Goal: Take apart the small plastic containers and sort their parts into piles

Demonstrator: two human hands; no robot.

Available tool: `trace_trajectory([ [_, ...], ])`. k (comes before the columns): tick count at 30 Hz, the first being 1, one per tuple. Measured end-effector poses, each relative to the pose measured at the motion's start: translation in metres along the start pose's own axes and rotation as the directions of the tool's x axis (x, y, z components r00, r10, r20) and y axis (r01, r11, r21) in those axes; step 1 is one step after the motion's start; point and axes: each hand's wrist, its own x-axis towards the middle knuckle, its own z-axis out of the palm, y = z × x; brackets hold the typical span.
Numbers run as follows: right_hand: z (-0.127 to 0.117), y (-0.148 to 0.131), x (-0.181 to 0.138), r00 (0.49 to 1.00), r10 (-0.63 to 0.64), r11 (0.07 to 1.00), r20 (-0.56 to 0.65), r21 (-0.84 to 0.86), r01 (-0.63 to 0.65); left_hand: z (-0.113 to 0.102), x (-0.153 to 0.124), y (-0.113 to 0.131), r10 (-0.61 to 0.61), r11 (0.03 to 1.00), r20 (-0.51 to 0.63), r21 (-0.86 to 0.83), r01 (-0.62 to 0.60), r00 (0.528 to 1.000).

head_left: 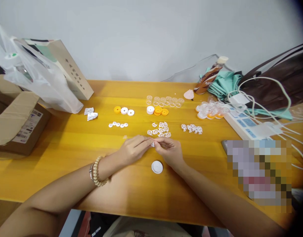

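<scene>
Between the fingertips of my left hand and my right hand is a small white plastic piece, mostly covered by the fingers. Both hands are closed in a pinch on it. Just below them a round white disc with a raised rim lies flat. Beyond the hands sits a cluster of white spoked pieces, with a similar group of white pieces to its right. Small white round caps lie to the left, and tiny pale rings lie near my left hand.
Yellow and white wheels, more stacked wheels and clear cups stand farther back. Foil pieces and a cardboard box are left. At right are clear-and-orange parts, a power strip, cables and a bottle.
</scene>
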Motion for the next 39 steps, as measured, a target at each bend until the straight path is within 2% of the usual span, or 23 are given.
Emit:
trace_trajectory([
  [6,-0.002,-0.004,0.002,0.999,0.048,0.998,0.013,0.038,-0.049,-0.001,0.001,0.002,-0.058,0.997,-0.003,-0.051,0.058,0.998],
  [12,0.003,-0.005,0.001,0.999,0.013,0.983,0.049,0.184,-0.021,-0.002,0.003,0.001,-0.126,0.979,-0.033,-0.164,0.119,0.991],
  [15,0.003,-0.005,0.001,0.998,0.038,0.978,0.051,0.201,-0.047,-0.002,0.004,0.002,-0.226,0.941,-0.064,-0.271,0.201,0.972],
  [18,0.001,-0.005,0.001,0.998,0.026,0.981,0.049,0.190,-0.035,-0.002,0.005,0.001,-0.359,0.868,-0.043,-0.382,0.316,0.932],
  [21,0.000,-0.002,0.000,0.993,-0.083,0.990,0.082,0.120,0.073,-0.002,0.005,0.000,-0.456,0.780,0.002,-0.481,0.401,0.890],
  [24,0.000,-0.001,-0.002,0.968,-0.229,0.971,0.098,-0.052,0.235,-0.001,0.006,0.001,-0.517,0.692,0.029,-0.575,0.437,0.856],
  [27,-0.001,-0.001,-0.005,0.939,-0.332,0.912,0.087,-0.226,0.343,-0.001,0.007,0.004,-0.552,0.615,0.045,-0.653,0.443,0.832],
  [30,-0.006,-0.001,-0.007,0.906,-0.406,0.848,0.121,-0.320,0.423,-0.002,0.010,0.008,-0.560,0.577,0.059,-0.688,0.440,0.826],
  [33,-0.013,0.000,-0.006,0.863,-0.486,0.772,0.142,-0.394,0.499,-0.004,0.013,0.008,-0.625,0.520,0.053,-0.716,0.466,0.779],
  [36,-0.021,-0.001,0.002,0.864,-0.497,0.746,0.081,-0.469,0.473,-0.005,0.015,0.001,-0.713,0.486,-0.025,-0.738,0.468,0.701],
  [39,-0.027,-0.002,0.014,0.906,-0.422,0.768,0.021,-0.524,0.369,-0.001,0.015,-0.005,-0.737,0.491,-0.068,-0.738,0.464,0.672],
])
